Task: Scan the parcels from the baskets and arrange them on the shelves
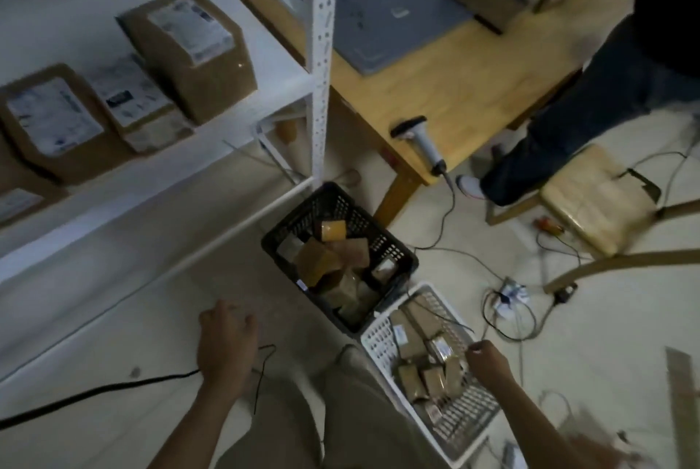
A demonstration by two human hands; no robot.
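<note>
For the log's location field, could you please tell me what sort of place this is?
Probably a small parcel room: labelled boxes on a white shelf, a black basket of parcels, a barcode scanner.

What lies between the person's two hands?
Head view: a thin wire, the person's knee, then the white basket rim and its parcels.

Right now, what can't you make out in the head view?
Head view only:
- Shelf parcels: labels blurred, unreadable.
- Black basket: whatever lies under the top layer is buried.
- Right hand over the white basket: fingers curled, unclear whether they pinch anything.
- Second person: cut off by the top and right edges.
</note>
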